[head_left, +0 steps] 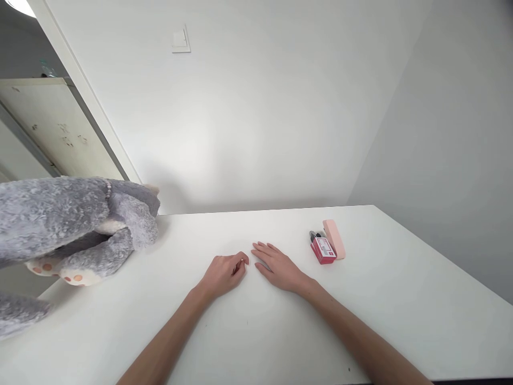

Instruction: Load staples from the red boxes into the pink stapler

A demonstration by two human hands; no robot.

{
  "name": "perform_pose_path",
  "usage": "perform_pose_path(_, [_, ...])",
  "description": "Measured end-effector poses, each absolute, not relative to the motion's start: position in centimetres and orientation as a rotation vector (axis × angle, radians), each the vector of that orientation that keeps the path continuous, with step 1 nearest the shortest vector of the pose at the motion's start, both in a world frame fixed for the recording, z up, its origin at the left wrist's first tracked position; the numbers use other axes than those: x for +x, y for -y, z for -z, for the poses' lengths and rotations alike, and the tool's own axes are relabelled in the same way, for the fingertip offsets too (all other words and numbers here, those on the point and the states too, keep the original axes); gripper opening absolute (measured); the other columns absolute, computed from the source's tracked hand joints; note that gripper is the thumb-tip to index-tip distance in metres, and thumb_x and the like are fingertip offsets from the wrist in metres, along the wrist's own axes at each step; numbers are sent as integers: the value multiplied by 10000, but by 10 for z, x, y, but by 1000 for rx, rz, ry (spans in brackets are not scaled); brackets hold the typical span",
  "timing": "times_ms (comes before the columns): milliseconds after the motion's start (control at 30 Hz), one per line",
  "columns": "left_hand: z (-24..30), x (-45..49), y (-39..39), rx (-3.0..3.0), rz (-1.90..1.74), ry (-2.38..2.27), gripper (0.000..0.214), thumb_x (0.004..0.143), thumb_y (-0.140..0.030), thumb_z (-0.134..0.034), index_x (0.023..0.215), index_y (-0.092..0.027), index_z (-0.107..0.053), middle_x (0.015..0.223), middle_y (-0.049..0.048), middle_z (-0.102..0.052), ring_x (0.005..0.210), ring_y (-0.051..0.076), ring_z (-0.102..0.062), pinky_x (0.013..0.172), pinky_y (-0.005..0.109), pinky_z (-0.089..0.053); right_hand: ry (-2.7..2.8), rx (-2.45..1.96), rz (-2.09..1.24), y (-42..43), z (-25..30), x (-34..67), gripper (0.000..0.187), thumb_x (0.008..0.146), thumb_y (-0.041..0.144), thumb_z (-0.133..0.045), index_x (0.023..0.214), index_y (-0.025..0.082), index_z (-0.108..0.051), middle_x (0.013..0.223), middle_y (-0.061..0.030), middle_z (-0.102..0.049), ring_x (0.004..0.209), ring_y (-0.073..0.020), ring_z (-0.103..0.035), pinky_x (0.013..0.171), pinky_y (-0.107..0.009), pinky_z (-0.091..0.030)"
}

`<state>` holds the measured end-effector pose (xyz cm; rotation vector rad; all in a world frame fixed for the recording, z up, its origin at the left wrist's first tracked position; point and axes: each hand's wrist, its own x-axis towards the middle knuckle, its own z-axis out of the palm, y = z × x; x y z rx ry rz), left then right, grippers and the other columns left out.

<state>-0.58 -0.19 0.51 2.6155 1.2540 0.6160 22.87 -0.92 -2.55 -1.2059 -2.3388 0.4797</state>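
My left hand [227, 274] rests on the white table [240, 342] with its fingers curled in toward the thumb. A small hollow shows between thumb and forefinger, and I see nothing in it. Just to its right, my right hand [279, 267] lies flat, palm down, with the fingers stretched out and slightly apart. The fingertips of the two hands are close together, with a narrow gap between them. Nearest to my right hand, farther right, is a small red and white box [324, 251].
Beside the box lies a long pink object [335, 239], perhaps a stapler. Small dark items [315, 236], too small to name, are behind the box. A big grey plush toy [116, 224] leans over the table's left side. A white wall [256, 133] with a light switch [181, 39] borders the far edge.
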Motion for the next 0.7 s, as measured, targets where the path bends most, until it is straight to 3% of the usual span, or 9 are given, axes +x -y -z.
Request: perform_pose_path(700, [-2, -7, 0, 2653, -619, -1245, 221, 969, -208, -425, 996, -234, -642, 568, -67, -505, 478, 113, -397, 519, 246, -261, 2328, -1192, -471, 10, 24, 228, 544, 1111, 429, -323, 1581, 202, -479, 1690, -87, -397, 1597, -244, -308, 1319, -519, -262])
